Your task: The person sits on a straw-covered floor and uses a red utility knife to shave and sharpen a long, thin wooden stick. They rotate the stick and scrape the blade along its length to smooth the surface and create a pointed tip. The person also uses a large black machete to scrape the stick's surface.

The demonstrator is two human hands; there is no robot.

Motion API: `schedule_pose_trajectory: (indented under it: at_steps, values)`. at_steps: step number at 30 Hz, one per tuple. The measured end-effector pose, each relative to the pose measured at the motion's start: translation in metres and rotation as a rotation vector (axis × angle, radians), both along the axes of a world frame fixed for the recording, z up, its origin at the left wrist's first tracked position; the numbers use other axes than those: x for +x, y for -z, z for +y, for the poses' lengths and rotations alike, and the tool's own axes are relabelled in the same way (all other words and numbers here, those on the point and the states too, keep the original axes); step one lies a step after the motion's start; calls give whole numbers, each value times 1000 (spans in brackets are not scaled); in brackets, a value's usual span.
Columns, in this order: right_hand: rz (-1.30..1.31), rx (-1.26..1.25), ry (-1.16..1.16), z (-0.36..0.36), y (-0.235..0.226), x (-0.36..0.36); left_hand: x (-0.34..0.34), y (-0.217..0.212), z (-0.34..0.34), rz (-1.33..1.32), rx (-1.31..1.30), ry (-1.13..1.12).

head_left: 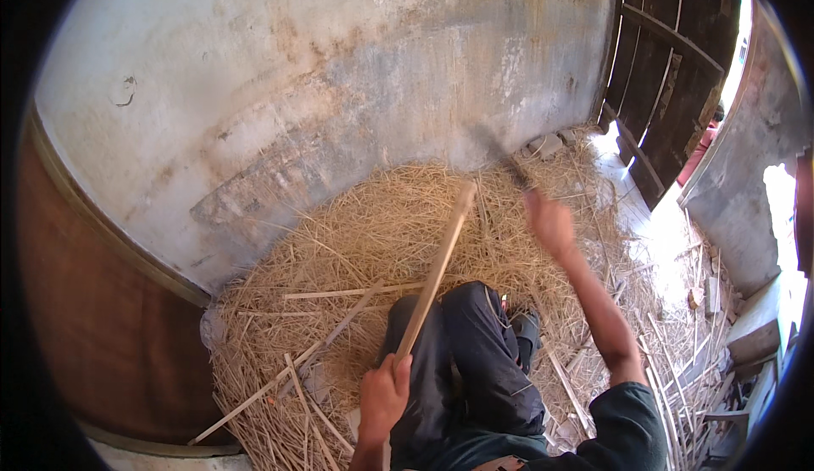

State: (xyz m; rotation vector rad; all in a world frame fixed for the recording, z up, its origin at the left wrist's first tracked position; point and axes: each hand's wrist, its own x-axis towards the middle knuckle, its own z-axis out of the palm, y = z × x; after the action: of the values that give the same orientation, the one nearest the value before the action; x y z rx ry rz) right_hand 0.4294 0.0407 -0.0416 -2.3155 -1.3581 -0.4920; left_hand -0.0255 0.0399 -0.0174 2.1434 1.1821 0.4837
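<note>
My left hand [384, 399] is closed around the lower end of a long, flat, pale strip of wood or bamboo [437, 269]. The strip slants up and away over my knees, its far end free in the air. To the right of that end, my right hand [552, 223] is raised in a fist around the handle of a long-bladed knife [506, 161]. Motion smears the hand and the blade, which points up and left toward the wall, apart from the strip. My dark-trousered legs [462, 361] are bent under the strip.
A thick layer of shavings [373, 217] covers the floor, with loose strips [263, 399] on it. Ahead rises a stained wall [339, 72]; a brown panel [110, 301] stands left. At right hang dark plank doors [670, 55], with part of a person [702, 150] in red beyond.
</note>
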Motion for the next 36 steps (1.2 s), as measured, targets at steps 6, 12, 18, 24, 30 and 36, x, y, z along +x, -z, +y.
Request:
schedule_pose_trajectory:
  at_steps: [6, 12, 18, 24, 30, 36]
  values:
    - [520, 310, -10, -28, 7, 12, -38, 16, 2, -242, -415, -12]
    - [107, 285, -661, -32, -12, -107, -9, 20, 11, -384, -509, 43]
    - [75, 100, -590, -20, -14, -124, 5, 3, 4, -223, -180, 61]
    - [177, 0, -483, -9, -18, -119, 9, -7, 0, -166, -95, 32]
    - [27, 17, -400, 0, -22, -96, -5, 2, 6, -136, -127, 7]
    - [-33, 37, -621, -2, -25, -138, 2, -12, -1, -57, -80, -5]
